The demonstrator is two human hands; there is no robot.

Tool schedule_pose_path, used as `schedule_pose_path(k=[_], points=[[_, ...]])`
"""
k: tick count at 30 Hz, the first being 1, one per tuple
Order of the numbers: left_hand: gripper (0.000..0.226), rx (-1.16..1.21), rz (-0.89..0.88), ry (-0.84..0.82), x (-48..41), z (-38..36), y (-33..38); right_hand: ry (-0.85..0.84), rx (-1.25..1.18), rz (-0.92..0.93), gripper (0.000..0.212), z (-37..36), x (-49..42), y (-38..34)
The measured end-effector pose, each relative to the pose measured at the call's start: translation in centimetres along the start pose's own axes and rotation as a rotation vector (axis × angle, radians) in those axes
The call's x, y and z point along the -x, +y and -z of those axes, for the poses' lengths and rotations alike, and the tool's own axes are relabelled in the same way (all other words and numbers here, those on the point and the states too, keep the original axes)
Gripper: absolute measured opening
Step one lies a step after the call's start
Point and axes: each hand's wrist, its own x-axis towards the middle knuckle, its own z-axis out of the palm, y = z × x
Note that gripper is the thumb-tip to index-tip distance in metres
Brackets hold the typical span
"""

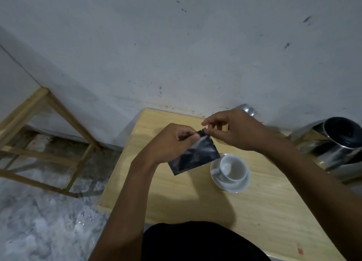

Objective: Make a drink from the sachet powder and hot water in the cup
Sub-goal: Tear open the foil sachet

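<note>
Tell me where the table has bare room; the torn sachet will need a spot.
Free: the table near its front edge, below the saucer, and the left strip beside the sachet. Crowded: the right back corner, where the kettle stands, close to the cup.

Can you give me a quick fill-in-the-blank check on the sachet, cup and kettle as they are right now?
1. The dark sachet is held by ____ hands.
2. The white cup stands on a white ____.
3. No powder shows in the cup; it looks ____.
4. The steel kettle sits on the person's ____ side of the wooden table.

Missing words: both; saucer; empty; right
</note>
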Motion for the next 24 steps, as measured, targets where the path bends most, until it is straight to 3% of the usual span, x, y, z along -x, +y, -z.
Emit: schedule_pose_path(k=[3, 13, 20, 24], points=[[0.019, -0.04, -0.011, 0.007, 0.0, 0.1, 0.3, -0.023, 0.048, 0.01, 0.005, 0.5, -0.3, -0.5], [0.023, -0.081, -0.044, 0.13, 0.1, -0.1, 0.7, -0.011, 0.145, 0.022, 0.011, 0.7, -1.4, -2.0], [0.02, -0.142, -0.098, 0.28, -0.2, -0.2, 0.4, 0.018, 0.084, 0.013, 0.008, 0.6, -2.0, -2.7], [0.022, -0.038, -0.107, 0.357, -0.4, -0.2, 0.6, 0.082, 0.08, 0.072, 0.006, 0.4, -2.2, -2.6]])
